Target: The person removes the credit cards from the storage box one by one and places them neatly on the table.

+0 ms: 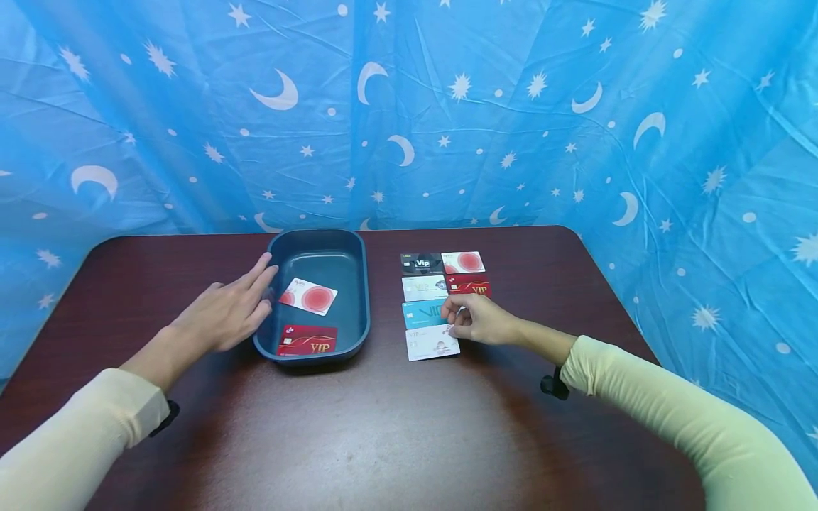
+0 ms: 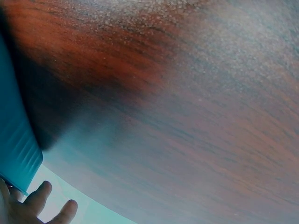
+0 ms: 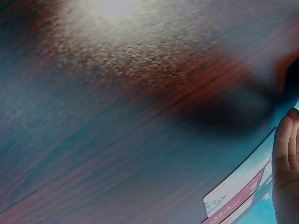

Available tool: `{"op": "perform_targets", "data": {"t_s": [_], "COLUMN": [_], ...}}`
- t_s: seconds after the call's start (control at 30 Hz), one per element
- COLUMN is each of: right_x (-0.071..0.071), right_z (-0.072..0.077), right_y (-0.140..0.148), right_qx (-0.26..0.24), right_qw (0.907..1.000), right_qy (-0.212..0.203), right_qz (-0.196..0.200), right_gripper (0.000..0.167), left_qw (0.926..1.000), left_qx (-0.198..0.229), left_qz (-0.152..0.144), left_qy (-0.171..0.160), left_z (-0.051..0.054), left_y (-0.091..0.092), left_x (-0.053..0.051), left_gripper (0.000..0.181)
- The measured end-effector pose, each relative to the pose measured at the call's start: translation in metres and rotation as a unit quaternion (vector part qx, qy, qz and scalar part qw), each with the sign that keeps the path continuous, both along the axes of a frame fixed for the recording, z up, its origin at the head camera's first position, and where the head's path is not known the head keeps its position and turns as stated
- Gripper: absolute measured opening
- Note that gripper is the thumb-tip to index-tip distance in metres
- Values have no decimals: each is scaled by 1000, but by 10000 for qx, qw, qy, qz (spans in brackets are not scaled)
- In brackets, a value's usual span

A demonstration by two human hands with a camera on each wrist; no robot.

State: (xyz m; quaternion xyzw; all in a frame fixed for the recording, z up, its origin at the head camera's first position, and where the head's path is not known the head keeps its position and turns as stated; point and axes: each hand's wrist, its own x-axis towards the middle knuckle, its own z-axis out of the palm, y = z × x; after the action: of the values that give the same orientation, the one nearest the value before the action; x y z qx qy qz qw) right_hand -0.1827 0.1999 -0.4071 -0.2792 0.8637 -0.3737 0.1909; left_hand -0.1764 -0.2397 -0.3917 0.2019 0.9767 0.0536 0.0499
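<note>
My left hand (image 1: 233, 309) rests at the left rim of a dark blue oval tray (image 1: 366, 298), its fingers extended along the side. Inside the tray lie a white card with red circles (image 1: 309, 296) and a red VIP card (image 1: 307, 341). To the right, my right hand (image 1: 482, 319) is bent over the near end of two columns of cards. Its fingertips are at the teal card (image 1: 420, 313) and the right edge of a white patterned card (image 1: 432, 343). Both cards look flat on the table. In the right wrist view, fingers (image 3: 282, 144) appear beside the cards.
Beyond the right hand are a black Vip card (image 1: 421, 264), a white card with red circles (image 1: 463, 262), a pale card (image 1: 424, 288) and a red VIP card (image 1: 469, 284). Everything stands on a dark brown table (image 1: 383, 433), backed by a blue star-and-moon curtain (image 1: 409, 113).
</note>
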Motion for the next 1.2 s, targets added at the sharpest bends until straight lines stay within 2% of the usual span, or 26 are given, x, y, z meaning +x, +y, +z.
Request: {"op": "perform_targets", "data": {"t_s": [0.3,0.67,0.93,1.03,1.2], "right_x": [0,1,1,-2,-11], "right_z": [-4,-2,-1,1,16], "right_y": [0,-1,-3,-7,-21], "right_qx": [313,465,685,686,383], "right_qw": [9991,9985,9971,9970,9981], "right_qy": [239,247,293,351,480], "right_qz": [148,180,175,114,39], "right_gripper": [21,22,22,24,26], "left_qw": [10000,9999,10000,10000,10000], "left_qx": [2,47,12,-10,-33], "left_qz": [-15,5,-17,-21,-26], "left_qy": [25,96,-3,19,21], "left_z": [0,-1,-1,-1,-1], "left_y": [0,1,1,1,0], "left_x": [0,0,0,0,0], "left_gripper": [66,66,66,66,65]}}
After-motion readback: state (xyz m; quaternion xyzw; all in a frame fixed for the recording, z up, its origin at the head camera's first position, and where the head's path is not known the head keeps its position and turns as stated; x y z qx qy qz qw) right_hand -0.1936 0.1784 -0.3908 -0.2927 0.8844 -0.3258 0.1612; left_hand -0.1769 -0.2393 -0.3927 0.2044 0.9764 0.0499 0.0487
